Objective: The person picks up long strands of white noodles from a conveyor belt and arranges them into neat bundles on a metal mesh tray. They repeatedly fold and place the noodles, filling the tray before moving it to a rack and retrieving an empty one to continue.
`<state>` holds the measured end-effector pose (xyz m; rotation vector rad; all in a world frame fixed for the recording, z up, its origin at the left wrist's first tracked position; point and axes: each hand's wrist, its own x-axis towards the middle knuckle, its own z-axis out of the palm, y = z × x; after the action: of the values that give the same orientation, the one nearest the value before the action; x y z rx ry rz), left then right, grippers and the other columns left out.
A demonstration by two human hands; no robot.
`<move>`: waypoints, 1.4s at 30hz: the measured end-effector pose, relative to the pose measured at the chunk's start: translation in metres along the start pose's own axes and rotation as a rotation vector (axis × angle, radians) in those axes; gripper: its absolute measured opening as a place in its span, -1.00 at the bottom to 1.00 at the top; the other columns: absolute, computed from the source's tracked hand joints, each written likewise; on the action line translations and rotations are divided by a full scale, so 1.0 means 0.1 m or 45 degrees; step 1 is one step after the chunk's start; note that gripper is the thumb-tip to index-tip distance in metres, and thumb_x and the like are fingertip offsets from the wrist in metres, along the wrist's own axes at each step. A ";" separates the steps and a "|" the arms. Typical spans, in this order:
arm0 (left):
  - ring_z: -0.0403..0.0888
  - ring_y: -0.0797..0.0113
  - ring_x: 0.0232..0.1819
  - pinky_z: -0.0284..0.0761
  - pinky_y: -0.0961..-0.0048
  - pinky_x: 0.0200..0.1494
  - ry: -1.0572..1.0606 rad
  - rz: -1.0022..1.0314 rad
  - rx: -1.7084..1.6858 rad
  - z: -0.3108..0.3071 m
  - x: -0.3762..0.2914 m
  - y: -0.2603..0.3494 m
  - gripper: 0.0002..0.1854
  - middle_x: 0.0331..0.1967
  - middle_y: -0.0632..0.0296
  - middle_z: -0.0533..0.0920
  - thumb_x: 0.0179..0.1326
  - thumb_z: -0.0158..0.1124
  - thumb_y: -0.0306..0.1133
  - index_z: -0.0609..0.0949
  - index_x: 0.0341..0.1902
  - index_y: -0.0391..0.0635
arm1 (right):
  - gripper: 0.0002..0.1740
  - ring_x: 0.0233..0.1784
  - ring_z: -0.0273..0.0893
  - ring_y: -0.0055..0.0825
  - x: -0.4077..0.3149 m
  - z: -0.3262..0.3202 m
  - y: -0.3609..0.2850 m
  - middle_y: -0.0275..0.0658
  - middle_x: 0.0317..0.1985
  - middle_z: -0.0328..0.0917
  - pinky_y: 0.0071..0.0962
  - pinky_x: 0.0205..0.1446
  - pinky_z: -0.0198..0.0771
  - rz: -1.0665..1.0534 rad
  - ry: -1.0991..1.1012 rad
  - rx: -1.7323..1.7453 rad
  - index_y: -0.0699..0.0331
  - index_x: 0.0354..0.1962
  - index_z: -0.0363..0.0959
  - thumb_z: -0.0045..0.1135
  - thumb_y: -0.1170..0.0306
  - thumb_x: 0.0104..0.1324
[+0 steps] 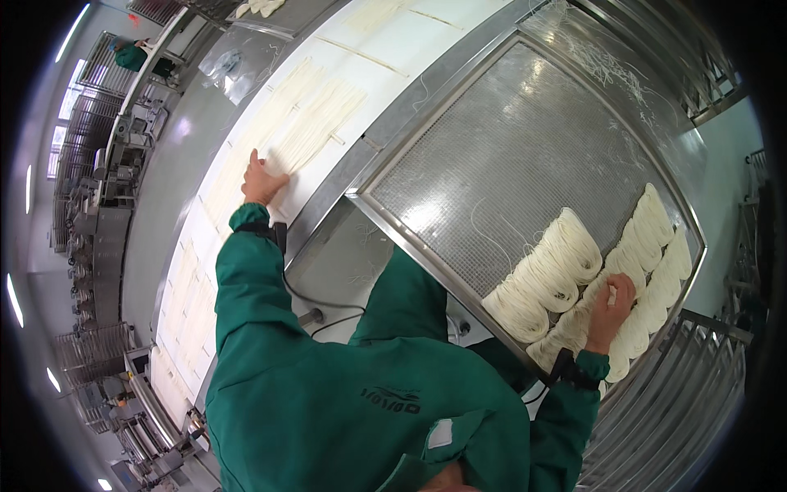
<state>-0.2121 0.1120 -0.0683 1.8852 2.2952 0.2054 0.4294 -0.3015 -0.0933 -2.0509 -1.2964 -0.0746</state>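
My left hand [263, 183] is over the white conveyor belt [384, 101], thumb and index finger spread apart. Just beyond it lies a sheet of long, pale noodle strands [323, 120], its near end close to my thumb. To the right, my right hand [612, 313] rests on the folded noodle bundles with its fingers curled; whether it pinches any strands is hidden. Those bundles [556, 270] lie overlapping in rows on a mesh-bottomed metal tray [473, 135], filling its near right part. A few loose strands [492, 234] trail across the mesh beside them.
The tray's metal rim [418, 255] runs close in front of my body. Noodle scraps [605, 61] litter the steel surface beyond the tray. Metal racks [670, 393] stand at right. Rollers [150, 403] sit at the belt's lower left end. Another person [130, 56] works far left.
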 end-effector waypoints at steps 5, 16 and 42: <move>0.55 -0.05 0.18 0.41 -0.04 0.19 0.250 0.267 0.256 0.44 0.37 0.28 -0.57 -0.06 0.01 0.71 0.14 0.25 -0.03 0.74 -0.13 -0.14 | -0.81 0.08 0.50 -0.06 0.07 0.13 -0.21 -0.07 -0.06 0.54 -0.16 0.17 0.43 -0.137 0.070 0.073 0.34 -0.17 0.50 0.14 0.66 0.25; 0.51 0.51 -0.23 0.40 0.53 -0.10 -0.783 0.737 -1.199 -0.22 -0.65 2.90 -0.74 -0.31 0.31 0.63 0.35 0.15 -0.30 0.64 -0.05 -0.22 | -0.52 0.16 0.50 -0.08 0.91 0.30 -1.20 -0.02 0.08 0.55 -0.21 0.24 0.43 -0.232 0.088 0.310 0.36 0.05 0.53 0.36 0.57 0.14; 0.57 0.50 -0.25 0.48 0.53 -0.11 -1.476 1.038 -0.999 0.53 -2.05 5.06 -0.72 -0.28 0.29 0.68 0.27 0.22 -0.40 0.67 0.00 -0.27 | -0.61 0.04 0.50 0.03 1.06 0.30 0.02 -0.06 -0.05 0.57 -0.10 0.13 0.44 0.038 0.053 -0.031 0.31 -0.06 0.57 0.05 0.64 0.13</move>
<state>0.3229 0.0090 -0.0058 1.6396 0.5294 0.0449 0.4744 -0.2030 -0.0753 -2.0778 -1.2446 -0.1194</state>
